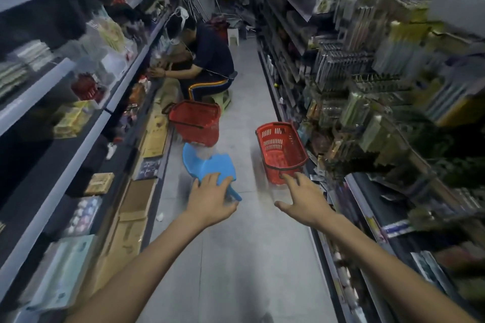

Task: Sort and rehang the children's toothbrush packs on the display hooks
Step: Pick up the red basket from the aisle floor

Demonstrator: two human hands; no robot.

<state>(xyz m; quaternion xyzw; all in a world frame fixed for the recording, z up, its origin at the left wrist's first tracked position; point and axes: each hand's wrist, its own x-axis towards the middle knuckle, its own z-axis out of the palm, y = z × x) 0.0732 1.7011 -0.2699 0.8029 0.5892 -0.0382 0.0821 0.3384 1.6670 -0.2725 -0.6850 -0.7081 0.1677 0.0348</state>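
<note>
Blue plastic stool (210,162): stands mid-aisle on the grey floor (236,257), tilted in view, blurred.

Left hand (210,198): reaches forward, fingers laid over the stool's near edge, thumb held apart beside a leg. Whether the fingers clasp the seat or only rest on it cannot be told through the blur.

Right hand (304,198): reaches forward, fingers spread wide, holding nothing. Fingertips are just beside the near end of a red basket (280,149), and contact cannot be told.

Red basket: slotted sides, on the floor against the foot of the right rack (367,191), to the right of the stool.

Second basket (195,123): red, black handle, on the floor just behind the stool.

Packs (343,65): hang in crowded rows on the right rack, above and beyond the red basket and well apart from both hands. They are too blurred to tell which are children's toothbrush packs.

Left shelves (78,123): grey, several tiers, stocked with boxed and bagged goods.

Boxes (128,217): flat brown cardboard, lying along the foot of the left shelves.

Second person (210,60): dark top, striped trousers, seated on a pale green stool (220,99) behind the second basket. The person faces the left shelves with both hands at shelf level.
</note>
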